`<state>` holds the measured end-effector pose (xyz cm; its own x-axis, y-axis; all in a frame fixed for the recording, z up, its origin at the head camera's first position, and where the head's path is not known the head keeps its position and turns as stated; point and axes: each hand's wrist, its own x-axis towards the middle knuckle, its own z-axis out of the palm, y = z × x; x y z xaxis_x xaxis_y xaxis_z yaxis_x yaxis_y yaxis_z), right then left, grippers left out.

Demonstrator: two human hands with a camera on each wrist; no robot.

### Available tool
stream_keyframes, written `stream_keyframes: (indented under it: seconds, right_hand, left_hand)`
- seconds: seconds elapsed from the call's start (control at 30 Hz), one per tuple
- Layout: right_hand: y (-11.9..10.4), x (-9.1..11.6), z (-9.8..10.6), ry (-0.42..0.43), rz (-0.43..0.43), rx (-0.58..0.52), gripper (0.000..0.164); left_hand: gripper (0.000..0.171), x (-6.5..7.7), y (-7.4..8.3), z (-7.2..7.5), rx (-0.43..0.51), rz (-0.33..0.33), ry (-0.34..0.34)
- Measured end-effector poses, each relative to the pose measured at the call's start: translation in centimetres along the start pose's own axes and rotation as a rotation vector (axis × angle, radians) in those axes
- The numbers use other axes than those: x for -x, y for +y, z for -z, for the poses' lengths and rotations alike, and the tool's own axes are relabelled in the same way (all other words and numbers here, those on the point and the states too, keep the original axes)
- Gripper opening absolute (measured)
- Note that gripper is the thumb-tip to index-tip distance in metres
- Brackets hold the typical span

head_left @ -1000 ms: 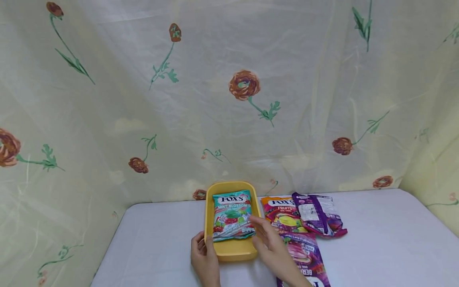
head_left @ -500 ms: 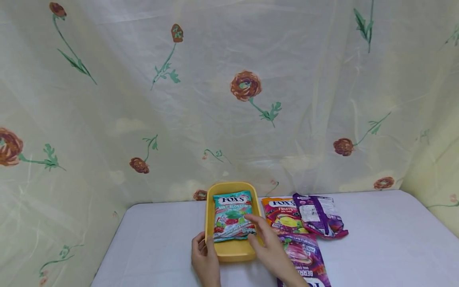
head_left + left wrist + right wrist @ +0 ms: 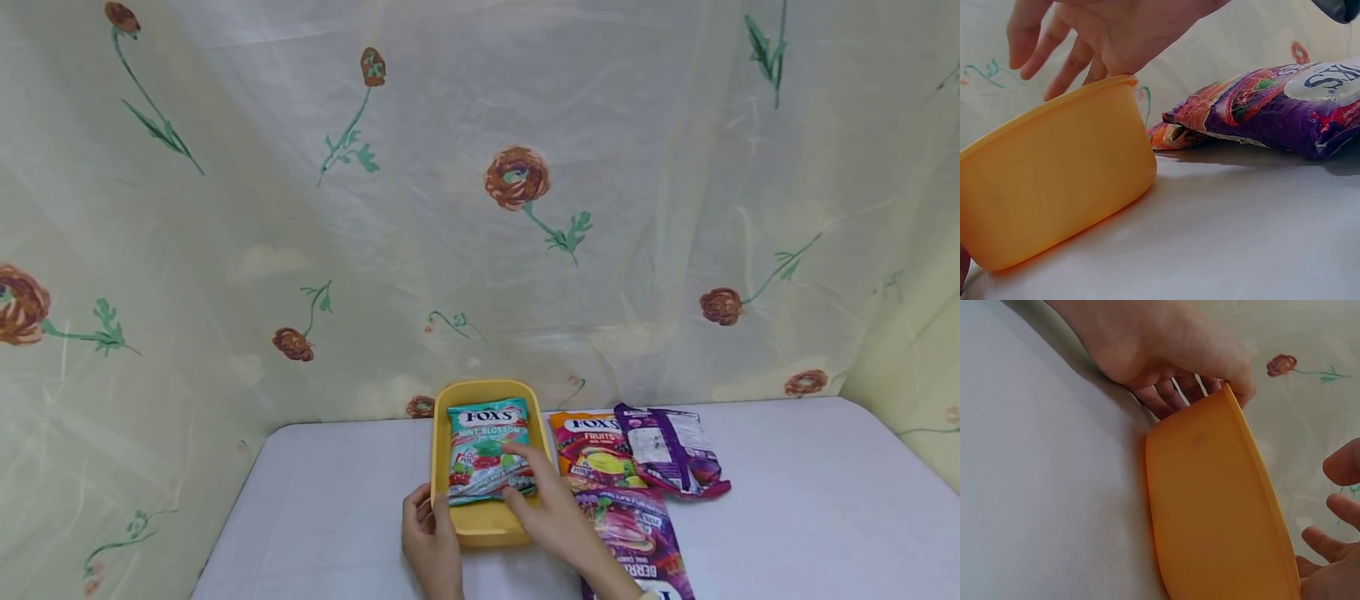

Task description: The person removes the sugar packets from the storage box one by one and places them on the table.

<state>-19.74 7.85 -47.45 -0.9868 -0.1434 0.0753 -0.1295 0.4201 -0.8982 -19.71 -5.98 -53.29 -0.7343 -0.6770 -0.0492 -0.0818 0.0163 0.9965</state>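
Observation:
My left hand (image 3: 429, 537) grips the left wall of a yellow plastic tub (image 3: 491, 532), its thumb at the rim in the right wrist view. Inside lies a teal bag of Fox's Mint Blossom candy (image 3: 486, 433), face up. Over the bag's lower right part hovers my right hand (image 3: 551, 512), its fingers extended and loosely spread. The left wrist view shows that hand (image 3: 1104, 37) above the rim of the tub (image 3: 1066, 181), holding nothing.
Right of the tub lie an orange-red bag of Fox's Fruits (image 3: 592, 454), a purple bag turned back side up (image 3: 667, 450) and an upside-down purple Berries bag (image 3: 633, 533). They rest on a white-covered table (image 3: 322, 500). A floral curtain (image 3: 405, 250) hangs behind.
My right hand has moved left, from the tub's right edge to over the teal candy bag. The left hand keeps its grip, and the bags lie as before.

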Motion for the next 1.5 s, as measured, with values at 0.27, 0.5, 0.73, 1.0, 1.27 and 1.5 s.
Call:
stream_keyframes:
  seconds: [0.27, 0.5, 0.73, 1.0, 1.27, 1.5]
  right_hand:
    - [0.1, -0.5, -0.1, -0.008, 0.044, 0.028, 0.049]
    - [0.1, -0.9, -0.1, -0.035, 0.051, 0.012, 0.047]
    - [-0.2, -1.3, -0.2, -0.064, 0.03, 0.025, 0.048]
    - [-0.2, -2.2, -0.5, -0.078, -0.044, 0.031, 0.049]
    - [0.0, -3.0, -0.9, -0.015, -0.022, 0.056, 0.046]
    - [0.2, -3.6, -1.0, 0.005, -0.048, 0.067, 0.046]
  left_hand:
    - [0.023, -0.2, 0.0, 0.1, 0.018, -0.014, -0.004]
    - [0.023, -0.3, -0.1, 0.1, 0.012, -0.014, -0.002]
    - [0.023, -0.4, -0.2, 0.3, 0.019, -0.012, -0.003]
    - [0.023, -0.3, -0.2, 0.3, 0.017, -0.011, -0.008]
    - [0.023, -0.2, -0.3, 0.2, 0.024, -0.024, -0.006]
    - [0.023, 0.1, -0.1, 0.1, 0.019, -0.034, -0.015]
